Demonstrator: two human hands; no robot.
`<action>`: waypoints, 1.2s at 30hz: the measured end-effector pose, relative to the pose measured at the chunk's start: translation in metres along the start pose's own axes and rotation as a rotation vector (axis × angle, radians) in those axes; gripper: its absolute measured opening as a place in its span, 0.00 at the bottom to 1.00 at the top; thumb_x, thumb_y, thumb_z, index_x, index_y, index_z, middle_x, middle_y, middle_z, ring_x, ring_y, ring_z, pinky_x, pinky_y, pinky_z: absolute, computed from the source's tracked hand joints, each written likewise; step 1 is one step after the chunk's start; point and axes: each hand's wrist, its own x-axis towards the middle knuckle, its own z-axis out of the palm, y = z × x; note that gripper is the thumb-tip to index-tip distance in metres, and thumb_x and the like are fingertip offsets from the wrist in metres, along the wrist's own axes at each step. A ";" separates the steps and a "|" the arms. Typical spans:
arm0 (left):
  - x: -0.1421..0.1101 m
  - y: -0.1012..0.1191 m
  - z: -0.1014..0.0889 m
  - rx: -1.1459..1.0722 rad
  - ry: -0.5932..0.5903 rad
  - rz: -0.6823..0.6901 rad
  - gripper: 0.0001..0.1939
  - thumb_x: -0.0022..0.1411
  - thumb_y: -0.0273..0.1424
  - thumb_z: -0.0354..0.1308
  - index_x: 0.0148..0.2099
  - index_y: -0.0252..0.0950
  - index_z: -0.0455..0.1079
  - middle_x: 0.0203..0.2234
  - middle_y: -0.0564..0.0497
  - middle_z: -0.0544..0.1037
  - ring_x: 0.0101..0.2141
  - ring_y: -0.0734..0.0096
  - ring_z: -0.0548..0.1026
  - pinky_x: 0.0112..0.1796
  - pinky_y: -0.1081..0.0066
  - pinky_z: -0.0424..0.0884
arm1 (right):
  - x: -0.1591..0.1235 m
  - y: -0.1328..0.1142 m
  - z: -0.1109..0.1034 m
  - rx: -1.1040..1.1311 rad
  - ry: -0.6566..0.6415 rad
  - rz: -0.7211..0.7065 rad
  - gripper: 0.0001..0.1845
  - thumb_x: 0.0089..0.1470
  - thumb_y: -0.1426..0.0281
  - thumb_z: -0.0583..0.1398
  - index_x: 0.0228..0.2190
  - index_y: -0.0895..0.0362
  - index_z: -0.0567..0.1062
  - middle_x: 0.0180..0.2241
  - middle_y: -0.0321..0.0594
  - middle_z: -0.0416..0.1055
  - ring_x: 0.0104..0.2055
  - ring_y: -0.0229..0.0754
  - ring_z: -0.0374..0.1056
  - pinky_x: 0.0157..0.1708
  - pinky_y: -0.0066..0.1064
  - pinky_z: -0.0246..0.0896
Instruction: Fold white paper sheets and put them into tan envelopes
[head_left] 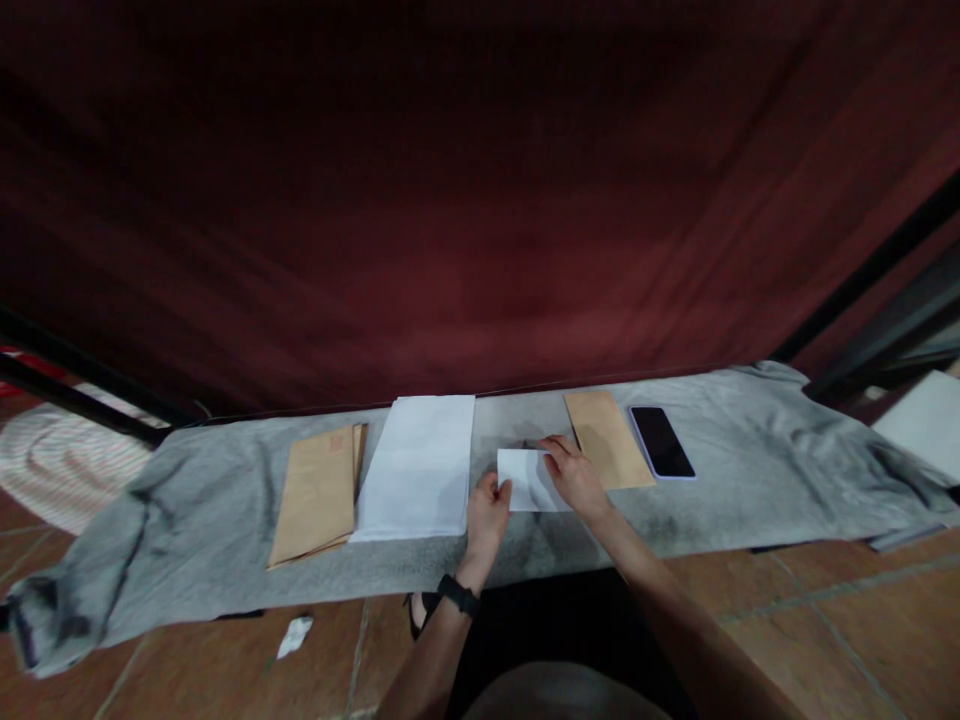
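left hand (489, 508) just beyond the dark wristband (458, 596), fingers curled, right hand (577, 480) ahead and right of it, fingers bent

Two hands on a small white sheet over a grey cloth
The left hand (489, 508), a dark watch (458, 595) on its wrist, pinches the sheet (525, 480) at its left edge, and the right hand (574, 478) lies over its right part; left of them a white paper stack (420, 465) lies flat beside brown envelopes (316, 490), to the right are one brown envelope (611, 440) and a dark-screened phone (664, 442), all on the cloth (720, 510), with a dark red drape (487, 250) behind and a white scrap (294, 636) on the tiled floor (322, 670) below
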 end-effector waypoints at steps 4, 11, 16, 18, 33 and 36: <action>-0.004 -0.001 -0.001 0.105 0.038 -0.032 0.06 0.62 0.32 0.58 0.32 0.38 0.69 0.18 0.56 0.69 0.18 0.71 0.67 0.24 0.72 0.58 | -0.009 -0.004 0.012 -0.021 0.034 -0.011 0.23 0.64 0.73 0.50 0.58 0.54 0.70 0.61 0.46 0.67 0.61 0.47 0.65 0.62 0.45 0.60; -0.012 0.005 0.000 0.255 0.108 -0.057 0.05 0.62 0.29 0.59 0.41 0.38 0.73 0.22 0.50 0.74 0.26 0.59 0.75 0.31 0.67 0.64 | -0.044 -0.023 0.033 -0.090 -0.058 -0.083 0.26 0.66 0.71 0.50 0.63 0.54 0.64 0.66 0.45 0.60 0.67 0.48 0.56 0.65 0.51 0.51; -0.021 0.011 0.003 0.504 0.108 -0.068 0.12 0.65 0.32 0.56 0.49 0.36 0.72 0.26 0.45 0.78 0.28 0.55 0.78 0.31 0.66 0.67 | -0.061 -0.033 0.038 -0.146 -0.088 -0.078 0.25 0.67 0.69 0.50 0.64 0.55 0.64 0.66 0.45 0.59 0.68 0.49 0.56 0.66 0.50 0.50; -0.025 0.011 0.003 0.593 0.114 -0.058 0.15 0.66 0.34 0.56 0.53 0.35 0.70 0.27 0.45 0.78 0.28 0.56 0.78 0.31 0.67 0.67 | -0.064 -0.034 0.038 -0.157 -0.076 -0.075 0.26 0.67 0.68 0.50 0.64 0.54 0.63 0.67 0.46 0.58 0.68 0.50 0.55 0.66 0.50 0.50; -0.045 0.006 0.027 0.667 -0.163 0.534 0.31 0.73 0.37 0.44 0.73 0.35 0.45 0.68 0.40 0.58 0.67 0.56 0.57 0.63 0.52 0.59 | -0.070 -0.034 0.036 -0.209 -0.124 -0.143 0.35 0.60 0.72 0.53 0.67 0.61 0.56 0.69 0.51 0.50 0.70 0.53 0.49 0.69 0.50 0.44; -0.049 0.003 0.030 0.682 -0.175 0.529 0.33 0.73 0.38 0.43 0.74 0.35 0.38 0.70 0.40 0.54 0.69 0.55 0.52 0.65 0.50 0.56 | -0.072 -0.034 0.036 -0.219 -0.123 -0.146 0.36 0.59 0.73 0.54 0.68 0.62 0.55 0.69 0.51 0.50 0.70 0.53 0.49 0.69 0.49 0.43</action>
